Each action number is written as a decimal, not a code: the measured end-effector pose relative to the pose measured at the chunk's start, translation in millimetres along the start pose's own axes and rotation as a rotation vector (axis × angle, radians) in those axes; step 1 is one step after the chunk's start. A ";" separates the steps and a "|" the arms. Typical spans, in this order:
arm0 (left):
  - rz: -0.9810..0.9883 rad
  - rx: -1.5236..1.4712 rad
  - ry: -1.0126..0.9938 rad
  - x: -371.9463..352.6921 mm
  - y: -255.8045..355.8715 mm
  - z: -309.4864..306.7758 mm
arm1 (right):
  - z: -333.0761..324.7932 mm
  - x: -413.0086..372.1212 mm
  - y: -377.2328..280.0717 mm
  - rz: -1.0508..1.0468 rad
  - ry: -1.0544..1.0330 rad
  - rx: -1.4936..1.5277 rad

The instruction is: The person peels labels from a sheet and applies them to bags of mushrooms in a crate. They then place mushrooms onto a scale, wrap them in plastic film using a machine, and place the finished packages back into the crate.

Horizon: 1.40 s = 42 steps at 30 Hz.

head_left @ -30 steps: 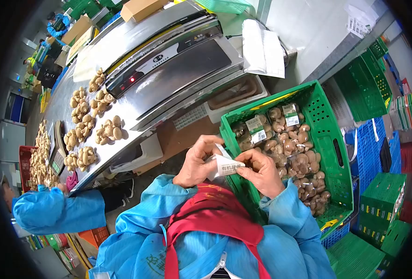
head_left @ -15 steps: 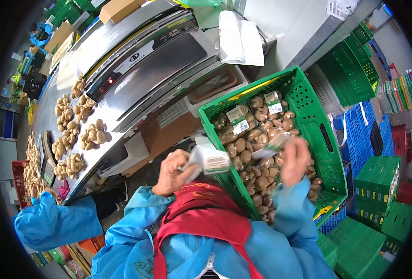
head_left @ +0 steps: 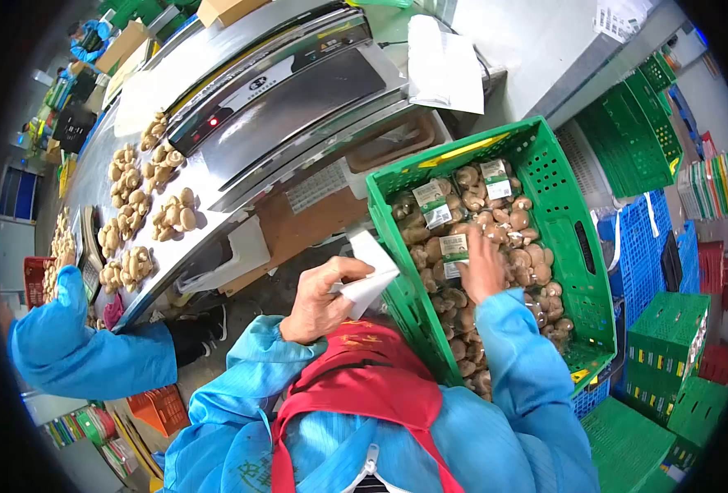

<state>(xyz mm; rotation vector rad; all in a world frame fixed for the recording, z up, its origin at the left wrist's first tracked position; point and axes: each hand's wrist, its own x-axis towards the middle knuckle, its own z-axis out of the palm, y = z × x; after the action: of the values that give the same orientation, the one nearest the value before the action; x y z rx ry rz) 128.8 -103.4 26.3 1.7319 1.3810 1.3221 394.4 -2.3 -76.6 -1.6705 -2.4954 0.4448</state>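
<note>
My left hand (head_left: 323, 300) is closed around white paper labels (head_left: 368, 275), just outside the near wall of a green crate (head_left: 417, 316). Inside the crate are clear-wrapped packs of brown mushrooms (head_left: 463, 329). My right hand (head_left: 484, 267) lies over the packs with its fingers stretched out, touching the edge of a printed label (head_left: 454, 253) on one of them. Farther back in the crate, two more packs carry labels, one on the left (head_left: 432, 205) and one on the right (head_left: 495, 178).
A wrapping machine (head_left: 282, 94) stands on the steel table, with several mushroom clusters (head_left: 130, 222) beside it. A co-worker's blue sleeve (head_left: 93, 345) reaches in at left. Stacked green crates (head_left: 664, 337) and a blue crate (head_left: 639, 246) stand at right.
The label that my right hand held above the crate now lies on a mushroom pack, and that hand has lowered onto it. My left hand has turned its labels, showing their white side.
</note>
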 end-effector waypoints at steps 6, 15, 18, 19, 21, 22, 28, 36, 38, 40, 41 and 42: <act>-0.395 -0.397 -0.027 -8.9 -10.5 6.7 | -87.0 -19.7 -85.3 -0.358 -0.356 1.193; -0.119 -0.333 -0.188 -25.8 -34.0 1.1 | -91.5 -65.0 -114.3 -0.268 0.385 0.761; -0.342 -0.272 -0.148 -47.6 -66.3 -2.7 | -97.1 -78.8 -46.2 0.314 0.505 1.094; -0.419 -0.407 -0.021 -61.2 -82.4 4.0 | -91.0 -73.9 -19.4 0.391 0.521 1.139; -0.580 -0.349 -0.074 -47.0 -52.1 -2.6 | -43.0 -84.9 40.0 0.390 0.149 0.971; -0.473 -0.079 -0.184 -44.7 -50.5 -6.6 | -9.7 -92.6 63.0 0.349 0.015 0.855; 0.145 0.316 -0.312 -39.5 -56.3 -4.7 | 42.6 -84.0 69.5 0.128 -0.365 0.248; -0.209 -0.192 -0.149 -22.6 12.8 16.8 | -82.2 -70.0 -52.3 -0.184 -0.204 1.071; -0.233 -0.205 -0.104 -16.2 21.4 23.5 | -79.8 -70.0 -76.0 -0.283 -0.186 1.130; -0.222 -0.157 -0.133 -19.9 9.8 29.0 | -81.2 -72.4 -85.2 -0.313 -0.189 1.117; -0.157 -0.103 -0.148 -21.8 2.8 31.0 | -79.4 -77.1 -87.0 -0.237 -0.134 1.094; -0.154 -0.068 -0.154 -20.5 7.4 33.4 | -77.5 -82.4 -87.8 -0.157 -0.081 1.068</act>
<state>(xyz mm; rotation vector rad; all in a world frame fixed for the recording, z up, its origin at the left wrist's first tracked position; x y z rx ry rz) 162.7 -119.9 13.4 1.6126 1.3378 1.1156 367.9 -94.8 29.4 -0.9993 -1.7809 1.4830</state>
